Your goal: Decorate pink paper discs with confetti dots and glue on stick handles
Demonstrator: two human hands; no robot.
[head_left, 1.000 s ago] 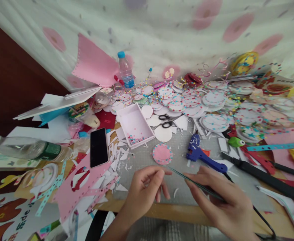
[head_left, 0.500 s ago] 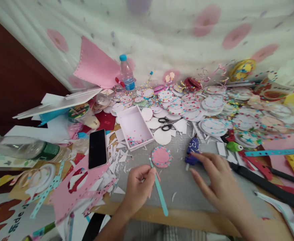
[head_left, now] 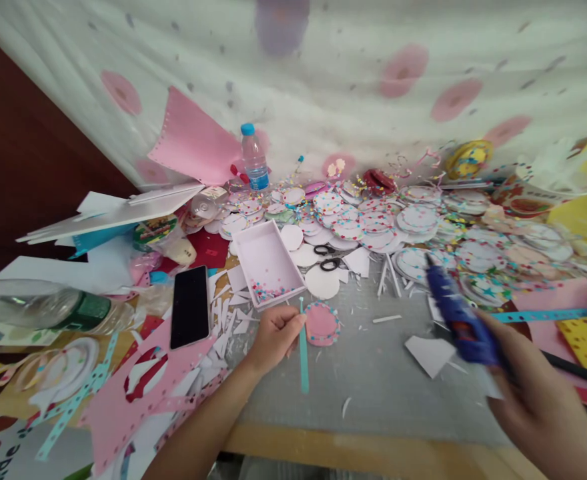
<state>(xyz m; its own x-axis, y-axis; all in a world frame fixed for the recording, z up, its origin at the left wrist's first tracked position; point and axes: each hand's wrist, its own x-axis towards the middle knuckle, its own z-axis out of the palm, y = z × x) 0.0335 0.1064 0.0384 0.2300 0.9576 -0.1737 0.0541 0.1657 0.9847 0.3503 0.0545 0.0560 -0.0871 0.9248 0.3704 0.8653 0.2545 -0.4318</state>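
My left hand [head_left: 275, 339] is closed in a pinch on a narrow teal strip [head_left: 304, 370], whose long end points toward the front edge. Right beside the fingertips lies a round pink disc [head_left: 324, 325] edged with small red and blue dots; whether the fingers touch it I cannot tell. On the right, my right hand [head_left: 536, 380] is wrapped round the handle of a blue glue gun [head_left: 459, 319]. The gun is raised above the mat, its dark nozzle pointing up and away. Motion blurs the gun and hand somewhat.
Behind the disc stand a shallow white box [head_left: 268, 263] with confetti and black-handled scissors [head_left: 328, 264]. Stacks of dotted white discs [head_left: 416, 220] fill the back. A phone [head_left: 190, 307] and paper scraps lie left. A white scrap [head_left: 429, 355] sits on the grey mat [head_left: 373, 393].
My right hand has taken hold of the glue gun, lifting it and moving it right. My left hand still pinches the teal strip, which now stands straighter alongside the disc.
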